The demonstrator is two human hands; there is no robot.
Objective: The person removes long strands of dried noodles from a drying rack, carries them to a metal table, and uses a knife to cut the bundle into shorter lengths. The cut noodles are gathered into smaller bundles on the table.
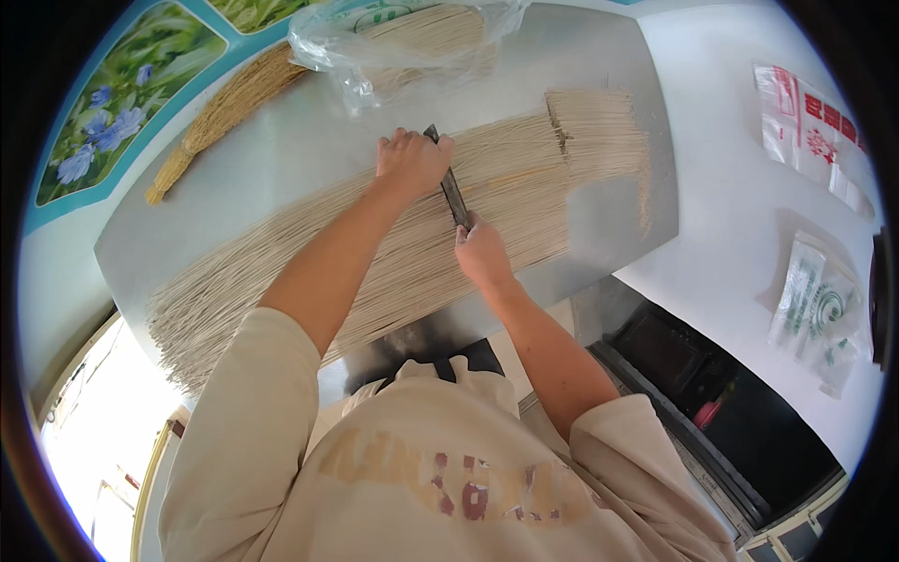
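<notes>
A wide layer of long dried noodles (pixel 337 253) lies across the metal tabletop (pixel 611 211). Over it, both hands hold a dark, long, narrow blade (pixel 453 193) that crosses the strands. My left hand (pixel 413 163) grips its far end, with the tip showing past the thumb. Around the near end closes my right hand (pixel 483 251), close to the layer's front side. Toward the right, a dark gap separates a short section of noodles (pixel 600 133) from the longer strands. The blade's lower edge is hidden, so I cannot tell whether it touches the noodles.
A straw hand broom (pixel 225 116) rests along the back left. Behind the noodles, a clear plastic bag (pixel 337 42) partly covers another noodle bundle (pixel 428 35). Noodle crumbs (pixel 643 197) lie near the right edge. Printed plastic bags (pixel 818 309) hang on the white wall (pixel 716 183).
</notes>
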